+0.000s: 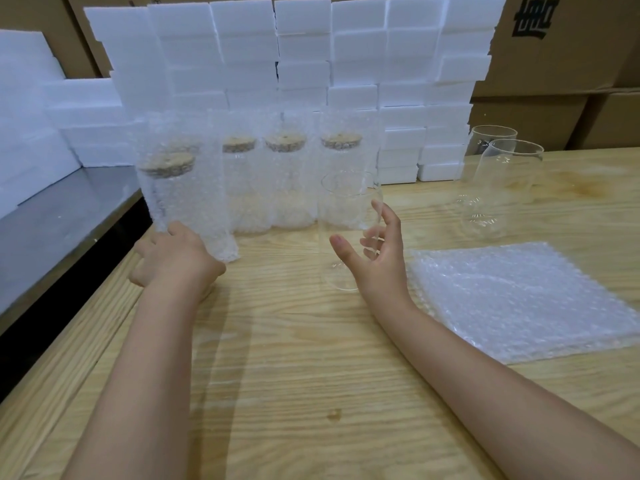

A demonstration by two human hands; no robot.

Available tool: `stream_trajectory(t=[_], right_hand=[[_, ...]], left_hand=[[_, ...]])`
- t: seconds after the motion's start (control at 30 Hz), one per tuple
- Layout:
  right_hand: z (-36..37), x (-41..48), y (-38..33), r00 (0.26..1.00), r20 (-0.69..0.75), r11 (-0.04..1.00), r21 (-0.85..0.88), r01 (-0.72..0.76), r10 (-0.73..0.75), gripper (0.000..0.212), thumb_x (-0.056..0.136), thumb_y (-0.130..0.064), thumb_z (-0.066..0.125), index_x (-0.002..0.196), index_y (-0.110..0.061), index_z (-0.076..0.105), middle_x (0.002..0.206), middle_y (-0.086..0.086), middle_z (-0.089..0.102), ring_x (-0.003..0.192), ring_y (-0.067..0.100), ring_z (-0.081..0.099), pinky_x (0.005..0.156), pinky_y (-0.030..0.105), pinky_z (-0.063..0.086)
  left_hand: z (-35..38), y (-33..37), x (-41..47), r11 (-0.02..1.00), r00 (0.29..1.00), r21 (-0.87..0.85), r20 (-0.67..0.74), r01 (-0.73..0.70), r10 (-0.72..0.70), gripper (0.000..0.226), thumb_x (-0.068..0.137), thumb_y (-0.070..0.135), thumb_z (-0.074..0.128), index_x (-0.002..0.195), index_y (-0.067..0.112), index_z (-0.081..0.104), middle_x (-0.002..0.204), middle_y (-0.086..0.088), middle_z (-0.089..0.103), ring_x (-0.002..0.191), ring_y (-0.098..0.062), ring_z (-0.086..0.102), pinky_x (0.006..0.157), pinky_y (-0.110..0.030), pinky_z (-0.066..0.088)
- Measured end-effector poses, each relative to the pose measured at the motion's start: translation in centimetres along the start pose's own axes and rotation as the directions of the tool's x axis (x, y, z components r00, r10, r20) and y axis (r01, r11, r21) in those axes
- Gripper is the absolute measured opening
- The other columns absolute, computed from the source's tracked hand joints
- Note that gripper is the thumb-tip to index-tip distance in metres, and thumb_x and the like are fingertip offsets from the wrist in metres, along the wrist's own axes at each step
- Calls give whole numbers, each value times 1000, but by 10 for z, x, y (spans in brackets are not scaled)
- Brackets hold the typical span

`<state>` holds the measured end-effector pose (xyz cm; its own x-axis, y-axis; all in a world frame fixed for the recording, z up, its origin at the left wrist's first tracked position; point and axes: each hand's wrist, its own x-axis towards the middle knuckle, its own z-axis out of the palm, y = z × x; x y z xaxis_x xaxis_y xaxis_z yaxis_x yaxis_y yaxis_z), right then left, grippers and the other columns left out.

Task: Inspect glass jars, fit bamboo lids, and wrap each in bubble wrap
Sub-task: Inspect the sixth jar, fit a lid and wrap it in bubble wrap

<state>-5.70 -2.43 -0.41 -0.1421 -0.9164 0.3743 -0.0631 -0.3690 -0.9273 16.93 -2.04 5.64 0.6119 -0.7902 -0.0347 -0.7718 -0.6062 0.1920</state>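
We see a bare jar (346, 216), lidless and empty, upright on the wooden table (294, 375). Left of it a wrapped jar (188, 206), its bamboo lid (166, 164) fitted, leans in its bubble wrap. Behind it stand three more wrapped jars (287, 188) with lids, and further back to its right two empty jars (502, 192). Near its right lies a stack of bubble wrap sheets (519, 299). Well behind it rise white foam blocks (242, 57) and cardboard boxes (554, 64). Our left hand (173, 252) grips the wrapped jar's base. Our right hand (379, 254) is open, fingers spread round the bare jar; whether it touches, we cannot tell.
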Motion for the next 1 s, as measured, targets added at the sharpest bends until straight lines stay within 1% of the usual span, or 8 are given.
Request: stream_trajectory(t=[0.27, 0.33, 0.4, 0.47, 0.6, 0.73, 0.9, 1.0], right_hand=[[1, -2, -1, 1000, -4, 1000, -2, -1, 1, 76, 65, -54, 74, 128, -55, 31, 116, -1, 43, 113, 13, 50, 85, 15, 35], [1, -2, -2, 1000, -7, 1000, -4, -6, 6, 75, 64, -55, 73, 126, -57, 30, 115, -4, 43, 112, 11, 50, 85, 15, 36], [1, -2, -3, 1000, -2, 1000, 0, -4, 4, 75, 64, -55, 73, 126, -57, 30, 115, -4, 42, 112, 11, 49, 86, 16, 36], [2, -1, -3, 1000, 7, 1000, -1, -1, 1, 75, 65, -55, 73, 126, -57, 30, 116, -3, 42, 112, 11, 49, 86, 17, 36], [3, -1, -4, 1000, 5, 1000, -6, -12, 12, 73, 64, -57, 71, 123, -60, 29, 118, -3, 43, 112, 8, 49, 86, 18, 38], [2, 1, -3, 1000, -9, 1000, 7, -24, 24, 73, 64, -58, 70, 125, -58, 31, 119, -1, 44, 110, 8, 50, 87, 20, 40], [5, 0, -2, 1000, 17, 1000, -12, 3, -2, 70, 62, -57, 73, 116, -66, 29, 117, 0, 45, 111, 12, 51, 83, 15, 38], [5, 1, -1, 1000, 9, 1000, -2, 9, -9, 71, 63, -56, 73, 118, -65, 30, 116, 1, 46, 111, 13, 52, 82, 15, 37]], left_hand=[[-40, 9, -22, 963, 976, -200, -157, -182, 151, 64, 80, 42, 69, 131, 18, 38, 125, -16, 50, 125, -36, 37, 82, -46, 38], [-51, 20, -36, 738, 926, -560, -236, -377, 295, 41, 84, 35, 63, 122, 29, 49, 108, -10, 60, 108, -29, 55, 79, -43, 44], [-53, 35, -54, 320, 884, -859, -268, -399, 382, 27, 91, 24, 58, 117, 33, 57, 90, -2, 61, 82, -12, 62, 79, -40, 54], [-48, 51, -67, 57, 863, -940, -283, -336, 418, 21, 94, 20, 60, 111, 32, 60, 90, 1, 58, 75, -2, 61, 78, -36, 60], [-32, 77, -75, -218, 831, -928, -369, -303, 416, 22, 91, 15, 66, 103, 27, 51, 101, -4, 56, 81, -4, 65, 78, -35, 59], [-23, 89, -72, -269, 821, -902, -423, -339, 384, 25, 88, 20, 69, 99, 24, 46, 108, -6, 53, 97, -14, 63, 84, -39, 57], [-13, 93, -71, -179, 775, -889, -455, -421, 438, 28, 85, 18, 72, 97, 23, 47, 105, -2, 53, 94, -14, 58, 82, -19, 48], [-5, 93, -73, -114, 719, -876, -453, -468, 527, 24, 85, 15, 71, 100, 25, 54, 109, -7, 58, 100, -11, 60, 98, -27, 46]])
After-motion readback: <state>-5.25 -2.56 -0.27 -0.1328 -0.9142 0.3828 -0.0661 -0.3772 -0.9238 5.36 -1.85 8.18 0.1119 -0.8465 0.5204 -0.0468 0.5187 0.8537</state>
